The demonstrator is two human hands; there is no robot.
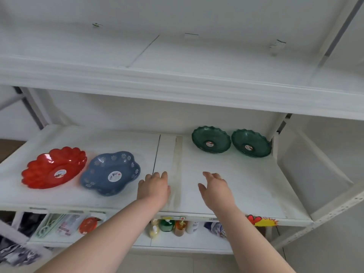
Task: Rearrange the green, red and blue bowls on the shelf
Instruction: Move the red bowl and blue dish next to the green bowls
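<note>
On the white middle shelf (pixel 246 184) a red scalloped bowl (pixel 53 167) lies at the left, with a blue flower-patterned bowl (pixel 111 173) touching its right side. Two dark green bowls stand side by side at the back right, one (pixel 211 139) left of the other (pixel 251 143). My left hand (pixel 154 187) hovers over the shelf's middle, just right of the blue bowl, fingers apart and empty. My right hand (pixel 215 187) is a little further right, also open and empty, well in front of the green bowls.
An upper shelf (pixel 177 83) overhangs the bowls. Below the middle shelf a lower shelf holds bottles (pixel 173 227), packets (pixel 67 224) and a small red item (pixel 88 225). A metal shelf upright (pixel 275 127) stands at the right, behind the green bowls.
</note>
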